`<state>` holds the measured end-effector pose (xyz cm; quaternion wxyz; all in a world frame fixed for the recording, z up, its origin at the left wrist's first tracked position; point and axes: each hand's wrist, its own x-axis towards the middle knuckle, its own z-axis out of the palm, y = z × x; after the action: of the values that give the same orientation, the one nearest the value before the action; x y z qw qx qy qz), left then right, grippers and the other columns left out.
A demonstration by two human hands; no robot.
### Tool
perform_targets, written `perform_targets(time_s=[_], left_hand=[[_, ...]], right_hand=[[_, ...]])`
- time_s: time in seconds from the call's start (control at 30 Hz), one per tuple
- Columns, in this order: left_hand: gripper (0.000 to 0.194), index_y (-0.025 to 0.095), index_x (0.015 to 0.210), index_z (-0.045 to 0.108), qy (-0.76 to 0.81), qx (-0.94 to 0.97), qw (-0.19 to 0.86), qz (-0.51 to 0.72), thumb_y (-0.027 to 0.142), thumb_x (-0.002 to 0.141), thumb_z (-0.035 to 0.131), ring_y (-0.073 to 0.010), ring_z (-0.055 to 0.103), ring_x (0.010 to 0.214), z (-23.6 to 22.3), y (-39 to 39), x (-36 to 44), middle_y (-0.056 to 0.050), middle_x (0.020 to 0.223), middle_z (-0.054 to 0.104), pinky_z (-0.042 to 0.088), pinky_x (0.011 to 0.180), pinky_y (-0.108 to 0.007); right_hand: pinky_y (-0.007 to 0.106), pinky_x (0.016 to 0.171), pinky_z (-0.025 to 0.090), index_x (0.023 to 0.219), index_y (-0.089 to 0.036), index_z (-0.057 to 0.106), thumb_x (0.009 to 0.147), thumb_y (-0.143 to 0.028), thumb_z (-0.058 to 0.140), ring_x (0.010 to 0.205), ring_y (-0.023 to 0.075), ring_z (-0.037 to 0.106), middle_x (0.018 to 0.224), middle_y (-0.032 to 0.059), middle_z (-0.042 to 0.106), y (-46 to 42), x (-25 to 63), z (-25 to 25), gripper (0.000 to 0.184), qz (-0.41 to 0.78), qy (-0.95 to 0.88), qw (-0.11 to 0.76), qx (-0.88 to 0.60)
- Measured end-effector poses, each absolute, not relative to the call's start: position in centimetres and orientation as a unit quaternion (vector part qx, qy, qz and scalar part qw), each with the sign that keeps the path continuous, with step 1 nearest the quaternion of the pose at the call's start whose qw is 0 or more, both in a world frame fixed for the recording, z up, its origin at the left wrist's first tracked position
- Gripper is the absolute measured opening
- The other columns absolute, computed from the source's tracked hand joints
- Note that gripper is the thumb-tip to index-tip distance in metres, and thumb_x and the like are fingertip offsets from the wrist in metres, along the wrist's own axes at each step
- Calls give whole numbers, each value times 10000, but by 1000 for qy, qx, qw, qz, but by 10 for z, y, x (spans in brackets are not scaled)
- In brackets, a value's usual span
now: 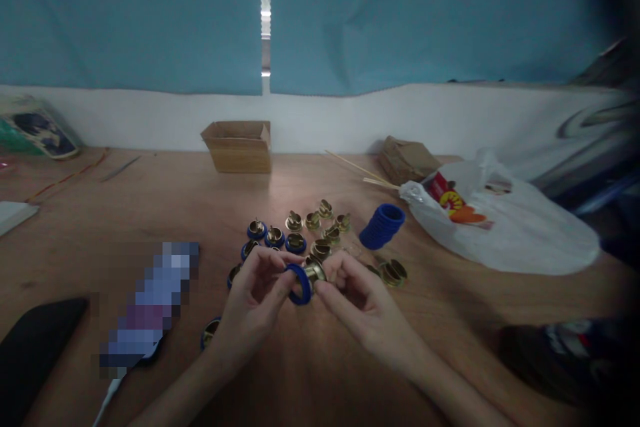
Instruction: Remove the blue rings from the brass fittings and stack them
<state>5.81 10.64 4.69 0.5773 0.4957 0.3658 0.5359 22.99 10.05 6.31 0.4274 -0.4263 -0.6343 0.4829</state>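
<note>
My left hand [260, 290] pinches a blue ring [300, 285] over the wooden table. Between the fingertips of my right hand [357, 293] is a gold-coloured round metal fitting [315, 272], its end at the ring's opening. How far it sits inside the ring I cannot tell. Just beyond my hands lie several bare gold fittings [294, 220]. To their left stand several fittings with blue rings around them [275, 236], partly hidden by my left hand. A leaning stack of blue rings [383, 227] stands beyond my right hand, with more gold fittings [393, 272] nearer to it.
An open cardboard box [243, 147] stands by the wall. At right are a white plastic bag [520, 220], a brown paper packet [407, 159] and thin sticks [380, 182]. A phone with a cable [150, 307] and a black object [45, 347] lie at left.
</note>
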Motion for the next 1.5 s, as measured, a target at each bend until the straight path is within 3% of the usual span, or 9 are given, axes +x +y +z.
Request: perform_targets(time_s=[0.13,0.3,0.43,0.53,0.7,1.03,1.23,1.5], left_hand=[[186,201,889,525,413,458,562,551,218,828,700,-79,617,739,45,112,57,43,829,612,510,673,-170],[193,211,895,552,454,450,560,528,233,796,716,-85,593,720,46,116,52,46,804,627,473,628,-166],[107,215,930,644,452,503,561,477,266,837,659,-120,606,784,48,115,50,11,875,671,472,678,-204],[169,220,992,689,438,551,563,433,308,863,625,-165,624,839,50,112,51,-15,888,686,481,744,-264],[184,212,980,691,415,584,580,387,334,888,589,-203,640,860,49,106,52,-35,912,697,482,763,-317],[236,226,1106,657,382,615,552,414,320,897,598,-233,633,965,48,102,51,-66,1075,685,479,842,-357],[273,251,1140,658,353,608,549,452,312,874,639,-251,616,1038,47,103,48,-65,1098,669,471,894,-372],[315,264,1134,667,350,606,543,464,226,824,707,-242,614,1071,45,103,49,-58,1132,668,476,928,-364]], right_hand=[[247,527,309,738,-231,423,856,-254,611,575,110,360,657,-71,361,104,229,60,223,449,-617,467,-446],[246,499,309,690,-235,388,809,-259,683,529,104,370,615,-79,370,105,230,55,319,341,-634,495,-487],[241,513,330,714,-233,393,822,-221,695,541,106,420,620,-74,401,100,231,52,321,244,-710,469,-465],[234,504,327,755,-233,395,826,-189,699,522,97,421,624,-78,418,94,229,52,315,216,-770,435,-414],[233,485,302,777,-233,383,818,-140,692,512,89,397,646,-79,420,88,223,51,325,203,-806,410,-376],[247,508,341,803,-241,401,854,-185,643,553,107,439,676,-55,460,90,227,55,254,210,-810,402,-372],[254,472,293,771,-238,413,911,-166,541,471,97,374,581,-81,357,89,228,63,203,267,-796,377,-390],[235,524,346,727,-220,409,890,-124,495,579,101,472,677,-34,486,91,227,66,207,299,-777,396,-387]])
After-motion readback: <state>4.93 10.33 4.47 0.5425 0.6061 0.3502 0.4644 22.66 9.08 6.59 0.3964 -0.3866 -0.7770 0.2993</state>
